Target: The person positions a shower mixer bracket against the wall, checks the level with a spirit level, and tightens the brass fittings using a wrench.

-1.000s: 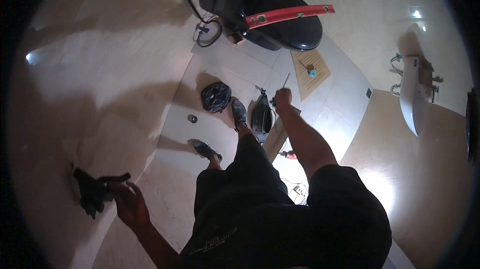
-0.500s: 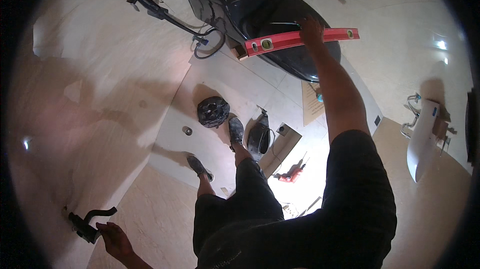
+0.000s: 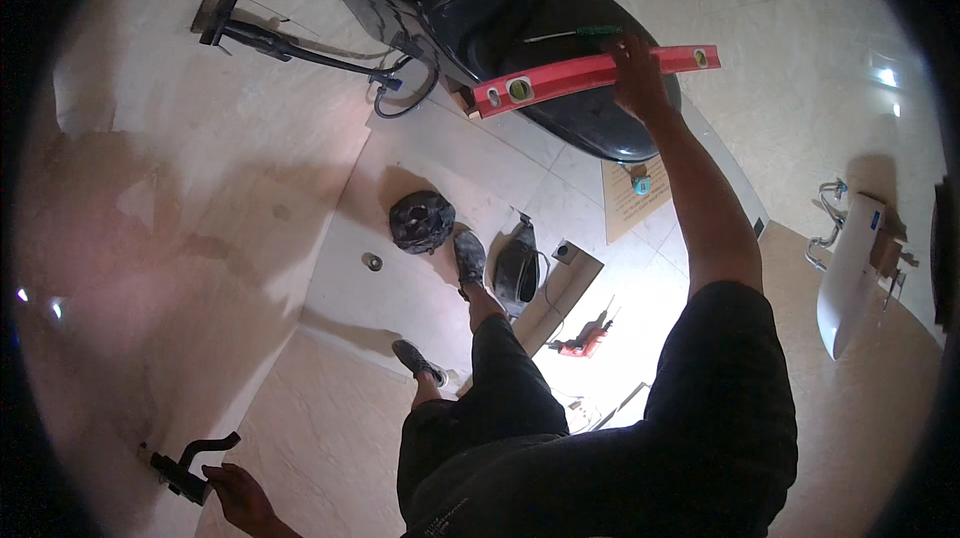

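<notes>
Black toilet (image 3: 610, 136): landmark. Over its lid, a red spirit level (image 3: 560, 80) is crossed by the right hand (image 3: 639, 83), fingers near a green-handled screwdriver (image 3: 598, 31); grip cannot be told. Well left, a black fixture (image 3: 180, 479) is reached by the left hand (image 3: 240, 498), closure unclear.
</notes>
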Demonstrator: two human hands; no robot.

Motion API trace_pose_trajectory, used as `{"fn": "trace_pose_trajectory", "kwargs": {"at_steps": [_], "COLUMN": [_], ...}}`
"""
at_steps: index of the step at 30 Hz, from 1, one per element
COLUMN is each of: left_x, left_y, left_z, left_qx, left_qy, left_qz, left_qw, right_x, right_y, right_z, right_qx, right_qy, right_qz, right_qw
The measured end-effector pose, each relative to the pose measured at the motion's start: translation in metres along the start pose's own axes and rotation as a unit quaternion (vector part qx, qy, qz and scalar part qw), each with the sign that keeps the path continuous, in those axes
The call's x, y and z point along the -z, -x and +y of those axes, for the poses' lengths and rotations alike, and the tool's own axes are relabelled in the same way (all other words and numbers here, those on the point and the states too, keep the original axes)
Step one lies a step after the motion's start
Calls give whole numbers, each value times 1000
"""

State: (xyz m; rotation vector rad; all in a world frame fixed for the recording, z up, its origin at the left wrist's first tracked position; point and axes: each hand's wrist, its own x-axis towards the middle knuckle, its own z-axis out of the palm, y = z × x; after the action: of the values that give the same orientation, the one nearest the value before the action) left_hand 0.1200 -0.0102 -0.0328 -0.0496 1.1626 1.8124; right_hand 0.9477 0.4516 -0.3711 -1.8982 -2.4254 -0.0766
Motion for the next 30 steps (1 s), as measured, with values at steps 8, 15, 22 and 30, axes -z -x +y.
{"fn": "trace_pose_trajectory", "kwargs": {"at_steps": [8,15,22,30], "left_x": [-18,-11,-16,-8], "left_y": [4,43,-2,-13], "left_z": [-22,-21,-43,-85], "left_qx": [10,-91,-77,-78], "left_qy": [10,-67,112,167], "left_qz": [-53,89,-1,-96], "left_qw": [999,990,991,978], "right_x": [17,46,163,379], "right_y": [12,14,172,201], "right_z": [0,-43,-231,-464], "right_qx": [-48,161,185,125], "right_qy": [53,13,-341,-592], "right_qz": [-93,-121,-204,-369], "right_qw": [993,979,899,705]}}
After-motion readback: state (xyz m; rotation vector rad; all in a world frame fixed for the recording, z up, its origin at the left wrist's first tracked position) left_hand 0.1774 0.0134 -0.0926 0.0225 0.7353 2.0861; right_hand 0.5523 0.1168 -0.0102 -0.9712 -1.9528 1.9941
